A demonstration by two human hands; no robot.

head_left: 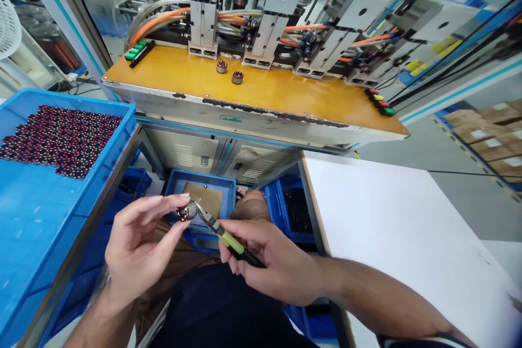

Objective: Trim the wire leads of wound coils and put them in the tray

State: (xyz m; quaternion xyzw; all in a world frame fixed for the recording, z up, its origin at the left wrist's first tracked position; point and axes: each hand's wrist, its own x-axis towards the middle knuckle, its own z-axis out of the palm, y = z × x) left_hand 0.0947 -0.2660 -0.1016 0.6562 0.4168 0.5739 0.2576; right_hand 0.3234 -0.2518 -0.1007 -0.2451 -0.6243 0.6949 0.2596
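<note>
Between the thumb and fingers of my left hand (141, 244) is a small copper-wound motor stator (186, 211), with its copper coils facing left. My right hand (271, 261) is wrapped around the green and black handles of a pair of cutting pliers (232, 241). The pliers' narrow jaws reach the right side of the stator, where a thin wire end seems to stick out. Whether the jaws are closed on that wire is too small to tell. Both hands are above my lap, over a blue tray (231, 196) lined with brown card.
Ahead stands a winding machine with an orange-yellow worktop (277, 89), holding two more stators (237, 77) and push buttons (136, 53). At left, a blue bin (36, 217) carries many stators in rows. A white table (391, 217) is at right.
</note>
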